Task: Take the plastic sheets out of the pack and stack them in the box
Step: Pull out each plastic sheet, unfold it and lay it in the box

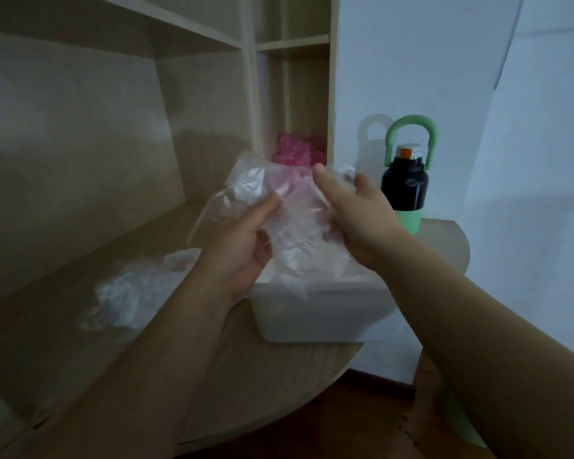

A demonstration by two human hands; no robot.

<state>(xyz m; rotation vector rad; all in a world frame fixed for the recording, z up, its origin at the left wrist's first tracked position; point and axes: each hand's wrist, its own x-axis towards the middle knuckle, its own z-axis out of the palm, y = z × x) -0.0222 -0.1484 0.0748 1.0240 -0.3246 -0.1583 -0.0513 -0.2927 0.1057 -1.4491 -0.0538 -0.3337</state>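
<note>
Both the left hand (242, 250) and the right hand (355, 217) gripped a clear plastic sheet (299, 233) above the white box (318, 313) at the bench's (80, 326) rounded right edge.

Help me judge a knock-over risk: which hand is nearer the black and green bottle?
Right. The right hand grips the plastic sheet just left of the bottle; the left hand holds the sheet's other side, farther left.

black-and-green bottle (404, 190), white box (322, 313)
</note>
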